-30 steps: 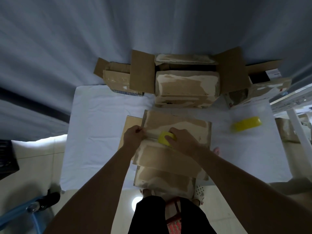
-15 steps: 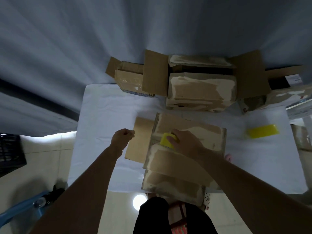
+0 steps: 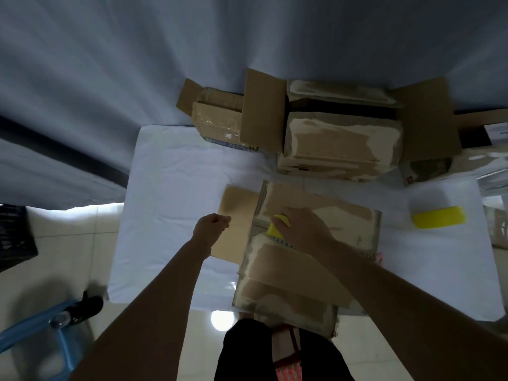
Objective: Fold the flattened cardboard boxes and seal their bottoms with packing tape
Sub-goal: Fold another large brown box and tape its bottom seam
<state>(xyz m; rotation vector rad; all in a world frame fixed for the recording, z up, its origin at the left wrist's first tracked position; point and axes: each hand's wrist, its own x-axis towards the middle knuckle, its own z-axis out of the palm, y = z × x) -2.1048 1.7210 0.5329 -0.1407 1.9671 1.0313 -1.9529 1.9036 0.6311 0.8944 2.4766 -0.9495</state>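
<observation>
A grey-blue curtain [image 3: 137, 64] hangs in soft vertical folds across the whole back of the scene. Below it, pale glossy floor tiles [image 3: 49, 257] reflect a round light. A desk [image 3: 170, 193] draped in a white, slightly creased cloth runs from the curtain toward the person.

At the far edge of the desk stand several brown cardboard boxes; the biggest, an open carton [image 3: 341, 127], has its side flaps standing up and its front flap scarred with pale patches where the top paper layer has torn away. A smaller box [image 3: 217, 119] with shiny clear tape sits just left of it, and more cartons crowd the right edge.

The box [image 3: 310, 243] being worked on lies at the near middle of the desk, its bottom flaps folded shut and facing up, the surface equally patchy and rough. One smooth side flap [image 3: 233, 221] sticks out flat to the left.

The right hand [image 3: 305, 229] rests on the flap seam, fingers wrapped around a yellow tape dispenser [image 3: 276, 228]. The left hand [image 3: 210, 229] hovers over the side flap, fingers clenched in a loose fist; whether they pinch anything is unclear.

A second yellow dispenser [image 3: 439, 221] lies well to the right on the cloth. A blue stool [image 3: 41, 331] stands at lower left on the floor.
</observation>
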